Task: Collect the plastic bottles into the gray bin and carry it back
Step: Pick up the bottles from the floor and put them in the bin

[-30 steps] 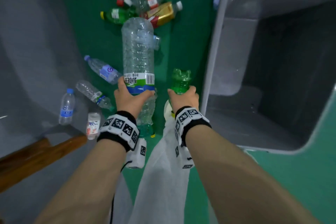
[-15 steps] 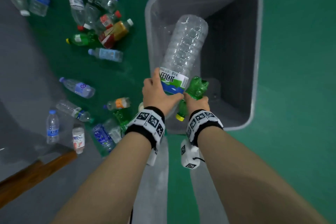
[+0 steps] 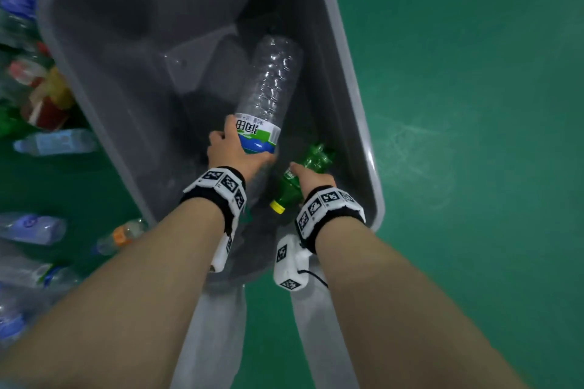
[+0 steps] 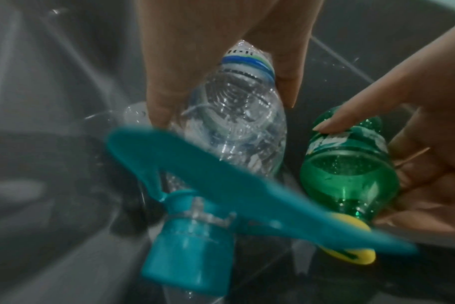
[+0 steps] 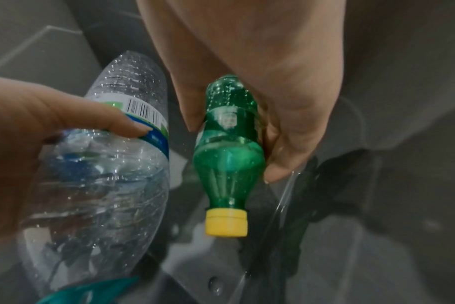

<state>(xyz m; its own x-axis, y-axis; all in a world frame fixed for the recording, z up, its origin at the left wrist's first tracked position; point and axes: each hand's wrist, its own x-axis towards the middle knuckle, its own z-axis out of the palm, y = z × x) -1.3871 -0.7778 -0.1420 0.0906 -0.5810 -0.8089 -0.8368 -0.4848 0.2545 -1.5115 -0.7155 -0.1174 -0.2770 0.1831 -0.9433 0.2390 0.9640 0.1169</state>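
Note:
The gray bin (image 3: pixel 360 123) stands on the green floor and both my hands are inside its opening. My left hand (image 3: pixel 232 151) grips a large clear water bottle (image 3: pixel 268 88) at its white, green and blue label; its teal cap and carry handle (image 4: pixel 190 253) point toward my wrist. My right hand (image 3: pixel 311 178) grips a small green bottle (image 3: pixel 313 164) with a yellow cap (image 5: pixel 226 223), cap end toward me. In the wrist views the clear bottle (image 5: pixel 104 164) and the green bottle (image 4: pixel 348 164) sit side by side above the bin's dark bottom.
Several loose bottles lie on the floor left of the bin: a pale blue bottle (image 3: pixel 53 142), a red and yellow bottle (image 3: pixel 47 98), an orange-labelled bottle (image 3: pixel 121 235) and clear ones (image 3: pixel 30 227). Green floor (image 3: pixel 474 104) spreads right of the bin.
Both hands have carried their bottles from above the floor pile over the bin's rim and down inside it. The view has moved closer over the bin.

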